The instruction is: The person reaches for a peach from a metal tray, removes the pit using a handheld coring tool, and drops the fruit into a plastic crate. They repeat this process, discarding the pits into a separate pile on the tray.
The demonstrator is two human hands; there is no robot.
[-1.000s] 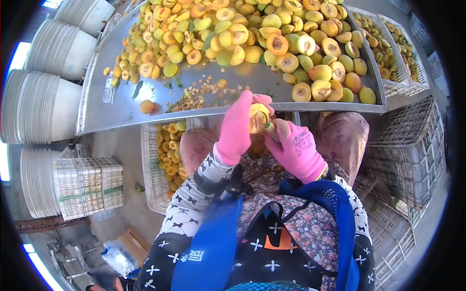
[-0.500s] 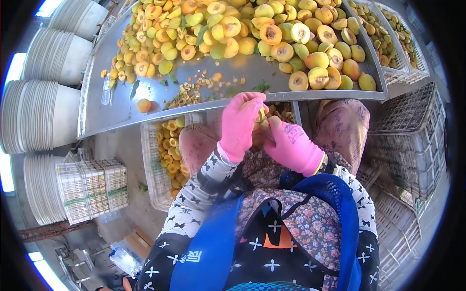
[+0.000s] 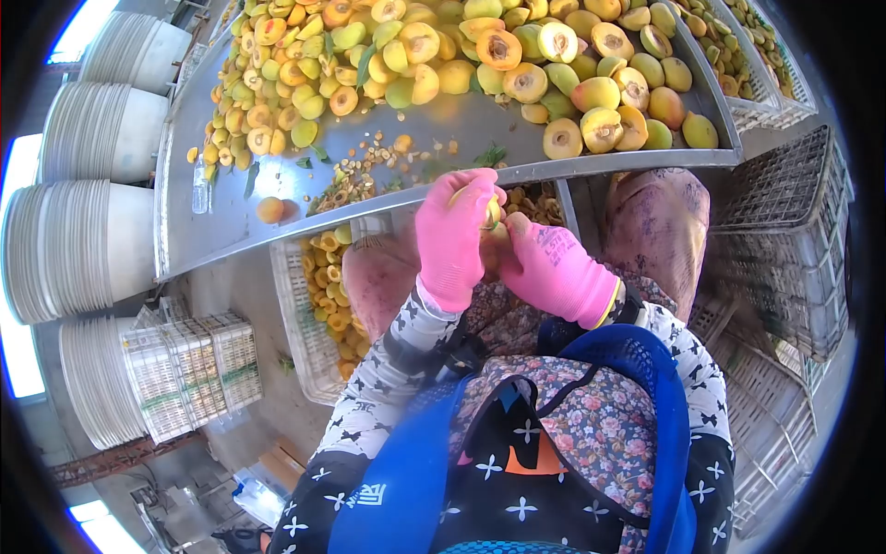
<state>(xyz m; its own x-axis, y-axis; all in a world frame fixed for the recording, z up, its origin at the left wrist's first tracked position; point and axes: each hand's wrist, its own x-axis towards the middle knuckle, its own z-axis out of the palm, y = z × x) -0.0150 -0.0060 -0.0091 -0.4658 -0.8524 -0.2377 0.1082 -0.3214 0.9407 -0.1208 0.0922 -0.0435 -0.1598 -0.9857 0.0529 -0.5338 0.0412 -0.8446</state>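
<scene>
Over my lap, just in front of the metal table's near edge, my left hand (image 3: 452,242) in a pink glove is closed around a yellow peach (image 3: 492,212). Only part of the fruit shows between the fingers. My right hand (image 3: 560,275), gloved in pink too, is closed right beside the peach, thumb toward it. Whatever its fingers grip is hidden. A big heap of yellow peaches (image 3: 420,44), many cut in half, covers the far part of the metal table (image 3: 242,217). Pits and scraps (image 3: 374,164) lie nearer to me.
A crate (image 3: 309,337) of peach halves stands below the table at left. Stacked white tubs (image 3: 83,245) line the left side, with a white crate (image 3: 194,379) nearby. Stacked crates (image 3: 780,249) stand at right. A plastic bottle (image 3: 201,187) and a lone peach (image 3: 270,210) are on the table.
My view has tilted slightly, so the left side sits lower. Both hands stay together at the peach, which has turned a little in my left hand.
</scene>
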